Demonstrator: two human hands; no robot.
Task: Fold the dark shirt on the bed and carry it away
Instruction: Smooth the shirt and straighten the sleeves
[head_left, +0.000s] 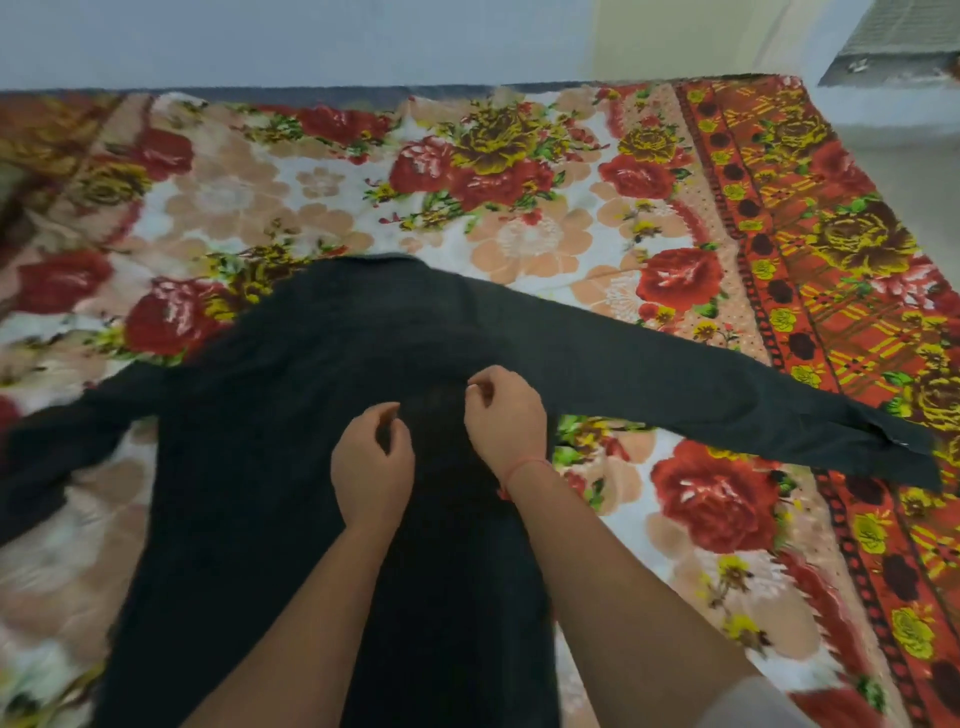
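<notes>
Dark shirt (291, 415) lies flat mid-bed (545, 218), collar toward far wall, body running lengthwise toward the person, sleeves out L & R. Bare bed beyond collar. Left hand (371, 467) & right hand (506, 415): fingers curled, pinching shirt's center.

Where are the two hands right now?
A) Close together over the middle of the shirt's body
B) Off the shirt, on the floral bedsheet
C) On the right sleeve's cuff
A: the left hand and right hand sit close together over the dark shirt body.
</notes>
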